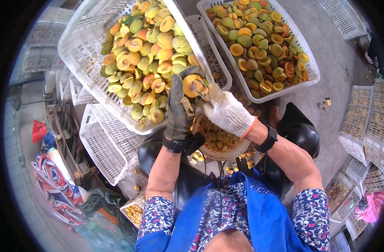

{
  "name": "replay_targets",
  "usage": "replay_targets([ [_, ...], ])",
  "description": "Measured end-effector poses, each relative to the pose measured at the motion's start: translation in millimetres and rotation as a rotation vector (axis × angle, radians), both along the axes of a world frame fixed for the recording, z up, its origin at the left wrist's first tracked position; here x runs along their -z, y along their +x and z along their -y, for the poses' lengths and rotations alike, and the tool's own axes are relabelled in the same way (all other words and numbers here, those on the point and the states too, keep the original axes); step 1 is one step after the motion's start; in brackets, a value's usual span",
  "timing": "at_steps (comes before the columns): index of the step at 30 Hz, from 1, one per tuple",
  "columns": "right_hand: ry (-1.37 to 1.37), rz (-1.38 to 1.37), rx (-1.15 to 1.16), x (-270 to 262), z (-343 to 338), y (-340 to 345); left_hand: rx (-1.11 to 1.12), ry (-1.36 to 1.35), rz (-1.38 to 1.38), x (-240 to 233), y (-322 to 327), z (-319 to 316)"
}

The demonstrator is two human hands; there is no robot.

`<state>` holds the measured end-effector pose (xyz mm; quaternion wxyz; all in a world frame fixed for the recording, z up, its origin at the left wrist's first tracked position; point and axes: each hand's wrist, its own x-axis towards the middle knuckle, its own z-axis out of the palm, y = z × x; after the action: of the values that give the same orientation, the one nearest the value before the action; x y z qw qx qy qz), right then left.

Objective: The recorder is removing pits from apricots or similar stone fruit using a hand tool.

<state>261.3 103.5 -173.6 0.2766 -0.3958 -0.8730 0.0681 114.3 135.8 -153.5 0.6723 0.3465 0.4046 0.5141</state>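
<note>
My left hand [176, 107], in a dark worn glove, holds a halved yellow peach [190, 85] with its cut face up. In a stained white knit glove, my right hand [225, 107] grips a small pitting tool with a curved metal loop [195, 90], which lies against the cut face. Both hands are above a round bucket [242, 147] of peach stones [218, 137] between my knees. Just beyond my left hand, a tilted white plastic crate [94, 78] holds many halved peaches [144, 56], some with stones in them.
At the back right, another white crate [253, 96] holds hollowed peach halves [258, 47]. White slatted crates [106, 141] stand at left, beside a wooden pallet [64, 135]. More crates [357, 116] are stacked at right. Fruit pieces [196, 156] lie on the floor under the bucket.
</note>
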Motion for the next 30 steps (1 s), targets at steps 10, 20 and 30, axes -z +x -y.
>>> replay_targets([
  [10,-0.037,0.058,0.028,11.5,9.5,-10.1,-0.178,0.053,0.019,24.6,15.2,7.4],
  [20,-0.599,-0.234,-0.104,-8.5,-8.0,0.6,0.077,0.255,-0.332,16.7,-10.1,-1.6],
  [30,-0.882,-0.367,-0.099,-7.8,-6.1,-0.8,-0.018,0.082,0.052,8.4,2.7,2.5],
])
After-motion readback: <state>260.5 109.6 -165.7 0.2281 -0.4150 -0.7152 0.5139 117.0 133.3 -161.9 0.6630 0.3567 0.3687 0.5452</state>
